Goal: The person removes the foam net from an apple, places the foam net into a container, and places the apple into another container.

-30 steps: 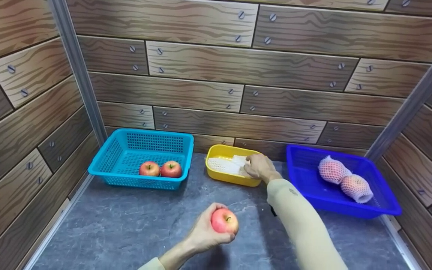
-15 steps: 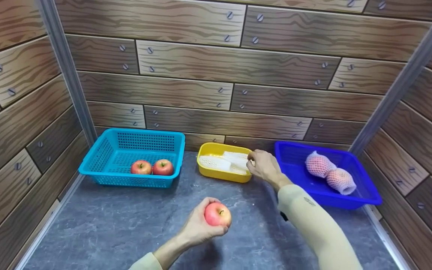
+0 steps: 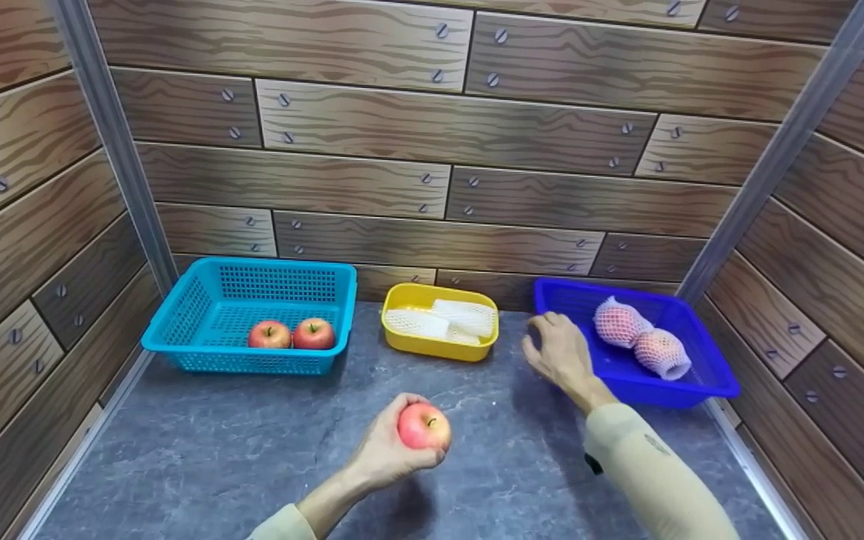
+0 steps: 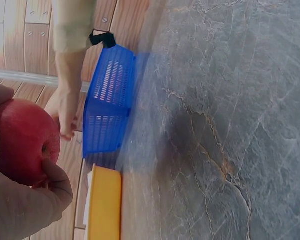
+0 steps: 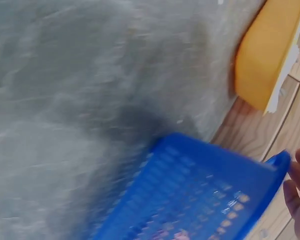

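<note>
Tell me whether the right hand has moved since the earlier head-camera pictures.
Yes: the right hand has moved rightward, away from the yellow container and towards the blue basket.

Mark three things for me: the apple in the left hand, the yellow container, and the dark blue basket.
Apple (image 3: 424,427): head view, on the red skin beside its stem.
Yellow container (image 3: 432,347): head view, on its near wall.
Dark blue basket (image 3: 657,392): head view, on its near wall.
</note>
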Demonstrator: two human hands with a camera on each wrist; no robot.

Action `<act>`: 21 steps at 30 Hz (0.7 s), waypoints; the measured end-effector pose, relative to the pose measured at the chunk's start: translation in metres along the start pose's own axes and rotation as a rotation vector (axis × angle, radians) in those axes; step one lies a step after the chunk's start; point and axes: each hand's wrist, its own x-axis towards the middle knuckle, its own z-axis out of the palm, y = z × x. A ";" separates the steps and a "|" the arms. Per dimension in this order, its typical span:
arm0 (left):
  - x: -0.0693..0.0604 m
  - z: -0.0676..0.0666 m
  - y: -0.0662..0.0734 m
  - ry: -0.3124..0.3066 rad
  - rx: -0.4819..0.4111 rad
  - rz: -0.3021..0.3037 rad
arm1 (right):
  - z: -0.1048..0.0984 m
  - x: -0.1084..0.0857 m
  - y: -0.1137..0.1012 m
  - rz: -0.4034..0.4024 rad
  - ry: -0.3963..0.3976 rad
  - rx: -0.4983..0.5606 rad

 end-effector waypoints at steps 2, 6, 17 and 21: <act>0.000 -0.001 0.001 0.001 -0.001 -0.001 | 0.000 -0.009 0.006 -0.003 0.034 -0.011; 0.001 -0.002 0.001 0.007 0.003 0.018 | -0.001 -0.027 0.015 0.008 0.050 -0.044; 0.004 -0.004 0.002 0.028 -0.043 -0.025 | 0.000 -0.063 0.029 0.071 0.007 -0.124; 0.006 -0.004 0.002 -0.001 -0.072 -0.050 | 0.003 -0.072 0.034 0.058 0.021 -0.147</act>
